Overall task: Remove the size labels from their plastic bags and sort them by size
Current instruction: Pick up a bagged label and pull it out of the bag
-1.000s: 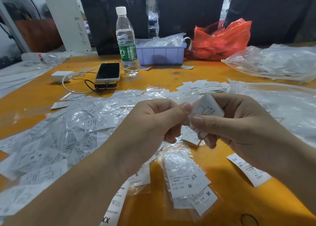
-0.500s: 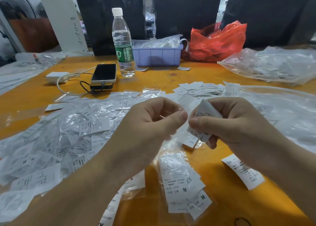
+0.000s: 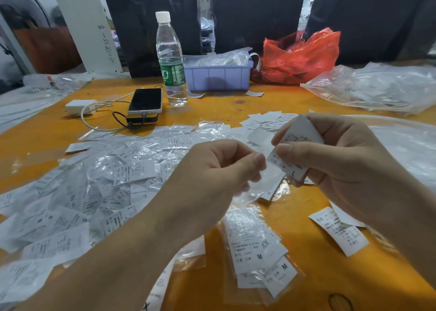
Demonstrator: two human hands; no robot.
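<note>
Both hands up over the middle of an orange wooden table (image 3: 236, 105), knuckles close together. Right hand (image 3: 342, 160) at about 3 o'clock, thumb and index finger pinching a small stack of size labels (image 3: 298, 143), white woven-looking rectangles with fine printed rows and an "L" near the bottom edge, bent a bit between the fingers. Left hand (image 3: 219, 169) curled, thumb pressed against the index finger, pinching what looks like a thin clear plastic bag (image 3: 262, 190) that hangs down limp and crinkly, hard to be sure exactly where the film ends. Big glossy heap of bagged labels (image 3: 99, 188) spreading out from 9 o'clock toward the centre, all wrinkled cellophane and white slips. Near 6 o'clock, a clear sleeve of labels (image 3: 257, 247) marked "XX" and "M", flat on the wood. At 4 o'clock, a loose label (image 3: 339, 230) reading "SX", partly tucked under the right wrist. Small pile of bare labels (image 3: 266, 119) around 1 o'clock, just beyond the fingers. Farther back at 12: tall clear water bottle (image 3: 171, 58) with white cap and green wrap, purple plastic bin (image 3: 219, 78), crumpled red bag (image 3: 299, 56). Dark phone (image 3: 145, 101) on a power bank with a white cable at 11. Large clear sacks (image 3: 377, 86) at 2.
</note>
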